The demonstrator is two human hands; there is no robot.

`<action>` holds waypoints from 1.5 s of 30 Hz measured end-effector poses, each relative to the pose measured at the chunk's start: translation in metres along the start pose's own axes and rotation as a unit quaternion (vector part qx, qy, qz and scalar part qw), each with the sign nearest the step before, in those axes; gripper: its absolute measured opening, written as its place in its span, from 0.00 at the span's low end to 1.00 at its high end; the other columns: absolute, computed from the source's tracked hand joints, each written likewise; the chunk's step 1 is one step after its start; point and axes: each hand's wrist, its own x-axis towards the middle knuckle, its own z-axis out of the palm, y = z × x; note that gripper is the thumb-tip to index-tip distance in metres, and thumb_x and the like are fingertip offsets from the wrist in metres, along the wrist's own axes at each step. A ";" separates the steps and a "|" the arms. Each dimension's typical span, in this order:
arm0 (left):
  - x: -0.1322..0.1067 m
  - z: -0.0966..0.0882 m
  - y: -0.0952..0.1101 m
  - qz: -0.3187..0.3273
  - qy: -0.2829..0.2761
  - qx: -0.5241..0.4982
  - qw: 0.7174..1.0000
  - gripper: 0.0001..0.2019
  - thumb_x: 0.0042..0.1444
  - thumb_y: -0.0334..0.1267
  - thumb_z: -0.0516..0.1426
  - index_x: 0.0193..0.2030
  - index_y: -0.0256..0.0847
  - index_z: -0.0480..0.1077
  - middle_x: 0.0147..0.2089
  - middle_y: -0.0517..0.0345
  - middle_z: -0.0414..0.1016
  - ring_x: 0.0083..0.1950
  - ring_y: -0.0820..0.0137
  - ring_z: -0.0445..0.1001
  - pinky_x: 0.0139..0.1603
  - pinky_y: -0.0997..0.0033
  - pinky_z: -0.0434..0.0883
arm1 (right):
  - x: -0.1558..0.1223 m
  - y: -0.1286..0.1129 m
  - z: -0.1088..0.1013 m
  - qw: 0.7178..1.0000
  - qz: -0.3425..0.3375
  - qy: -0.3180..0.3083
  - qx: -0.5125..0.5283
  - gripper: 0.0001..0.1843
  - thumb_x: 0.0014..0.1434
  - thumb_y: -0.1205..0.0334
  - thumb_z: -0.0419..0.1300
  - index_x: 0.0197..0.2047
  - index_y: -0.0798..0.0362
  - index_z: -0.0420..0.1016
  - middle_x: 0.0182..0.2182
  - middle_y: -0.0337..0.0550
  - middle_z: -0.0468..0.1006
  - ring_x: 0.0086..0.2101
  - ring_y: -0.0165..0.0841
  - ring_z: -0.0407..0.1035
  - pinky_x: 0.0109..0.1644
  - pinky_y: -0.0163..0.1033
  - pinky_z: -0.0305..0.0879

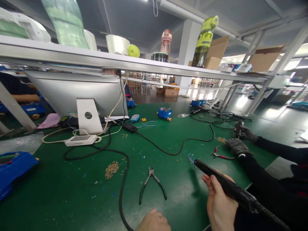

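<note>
One wide green bench top [60, 199] fills most of the view, under a long white shelf [144, 64] that carries bottles and tape rolls. A silver monitor [72, 89] stands at the far left of the bench, seen from the back, with a white power adapter [80, 140] lying just in front of its stand. A blue housing [12, 166] lies at the left edge. A thick black cable [121, 192] curves from the monitor down to the near edge. At the lower right, the right hand [220, 205] is wrapped tightly around a black electric screwdriver [216, 175]. The tool slants up to the left, its tip pointing at the mat beside some blue scraps. The left hand [154, 222] shows only knuckles and a ring at the bottom edge, near the cable; I cannot tell whether it is open or holding anything. Further right, a co-worker's gloved hands [238, 146] are on the bench beside red-handled pliers [221, 156]. Black-handled pliers [150, 173] lie with handles spread between the cable and the screwdriver's tip. A small blue meter [165, 113] sits far back. A pile of brass screws [112, 169] lies just left of the cable.
</note>
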 end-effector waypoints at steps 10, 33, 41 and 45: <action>-0.005 0.011 -0.004 0.002 0.022 0.011 1.000 0.22 0.53 0.48 0.60 0.17 0.37 0.59 0.20 0.68 0.66 0.24 0.77 0.59 0.27 0.70 0.49 | -0.001 -0.006 -0.003 1.000 -0.005 0.001 -0.002 0.24 0.42 0.69 0.70 0.43 0.50 0.70 0.36 0.36 0.76 0.28 0.32 0.76 0.36 0.38 0.77; -0.003 0.011 0.000 -0.006 0.041 -0.008 0.999 0.21 0.51 0.45 0.63 0.17 0.37 0.59 0.20 0.69 0.69 0.24 0.78 0.60 0.28 0.69 0.49 | -0.013 -0.003 0.002 0.998 0.056 -0.030 -0.006 0.24 0.42 0.67 0.71 0.43 0.50 0.70 0.36 0.36 0.76 0.28 0.33 0.76 0.37 0.36 0.76; -0.002 0.015 0.000 0.004 0.049 -0.009 0.999 0.21 0.50 0.46 0.63 0.18 0.38 0.59 0.21 0.69 0.69 0.24 0.77 0.60 0.27 0.68 0.48 | -0.019 -0.007 0.007 0.997 0.070 -0.035 -0.004 0.24 0.41 0.66 0.71 0.43 0.50 0.71 0.39 0.38 0.77 0.27 0.32 0.76 0.34 0.35 0.76; -0.002 0.014 0.001 0.008 0.053 -0.009 0.999 0.21 0.51 0.48 0.62 0.19 0.38 0.60 0.21 0.68 0.69 0.25 0.77 0.60 0.27 0.68 0.48 | -0.023 -0.006 0.008 0.997 0.073 -0.039 -0.006 0.24 0.41 0.66 0.71 0.42 0.50 0.71 0.37 0.37 0.76 0.26 0.32 0.75 0.33 0.35 0.76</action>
